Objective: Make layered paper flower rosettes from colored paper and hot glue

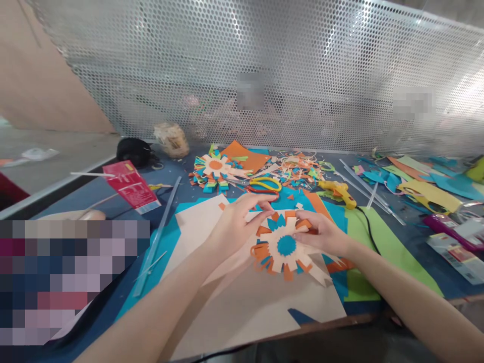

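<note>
A layered paper flower (279,255) in cream, orange and teal, with a round teal centre, is held up over large cream paper sheets (223,302). My right hand (321,233) grips its right side, thumb on the front by the centre. At the flower's upper left edge, my left hand (244,214) is closed, thumb and fingertips pinched at a petal. Behind it lie scissors (266,184) with yellow and red handles. Farther back rests a second paper flower (215,165) with an orange centre.
A yellow glue gun (338,192) with a black cord lies right, by a green sheet (385,252). Clear glue sticks (372,191), paper scraps (298,169) and a red packet (131,185) are around. A perforated metal panel (212,65) closes off the back. Another person's hand (88,215) is at left.
</note>
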Action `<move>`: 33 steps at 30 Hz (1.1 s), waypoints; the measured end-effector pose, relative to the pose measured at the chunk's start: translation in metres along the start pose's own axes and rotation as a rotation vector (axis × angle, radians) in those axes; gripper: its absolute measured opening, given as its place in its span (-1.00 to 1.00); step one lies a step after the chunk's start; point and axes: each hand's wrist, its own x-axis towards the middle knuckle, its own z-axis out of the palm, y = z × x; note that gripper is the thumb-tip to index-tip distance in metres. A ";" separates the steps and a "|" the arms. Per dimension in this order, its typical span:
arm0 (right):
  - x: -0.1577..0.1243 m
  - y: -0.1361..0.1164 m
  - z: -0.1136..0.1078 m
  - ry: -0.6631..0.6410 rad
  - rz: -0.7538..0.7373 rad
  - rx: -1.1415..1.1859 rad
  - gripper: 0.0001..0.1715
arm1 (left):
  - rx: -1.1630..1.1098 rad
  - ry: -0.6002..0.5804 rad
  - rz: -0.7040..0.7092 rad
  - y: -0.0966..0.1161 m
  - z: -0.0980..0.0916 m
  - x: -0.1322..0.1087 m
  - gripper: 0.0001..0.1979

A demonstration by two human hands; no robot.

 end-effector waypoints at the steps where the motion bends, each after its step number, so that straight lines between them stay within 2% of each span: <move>1: 0.000 -0.001 0.000 0.010 0.019 -0.004 -0.78 | -0.012 0.035 -0.032 -0.001 -0.001 0.001 -0.80; 3: -0.001 -0.002 0.000 0.025 0.040 0.010 -0.78 | -0.052 0.096 -0.092 -0.002 -0.002 0.002 -0.79; 5: -0.002 -0.002 0.000 0.017 0.047 0.033 -0.78 | -0.115 0.110 -0.149 -0.001 -0.003 0.003 -0.76; 10: -0.001 -0.002 -0.001 -0.006 -0.020 -0.015 -0.83 | -0.309 -0.084 -0.200 0.000 0.000 0.002 -0.67; 12: 0.000 -0.002 -0.002 -0.009 -0.033 -0.026 -0.82 | -0.335 -0.120 -0.199 -0.002 0.001 0.002 -0.67; 17: 0.000 0.001 -0.002 -0.003 -0.031 -0.024 -0.81 | -0.403 -0.088 -0.232 -0.006 0.000 0.003 -0.70; 23: -0.001 0.005 -0.001 0.001 -0.047 -0.038 -0.82 | -0.360 -0.036 -0.247 -0.005 0.000 0.003 -0.72; 33: -0.001 -0.001 0.000 -0.007 -0.026 -0.006 -0.82 | -0.420 -0.078 -0.272 -0.006 0.001 0.005 -0.68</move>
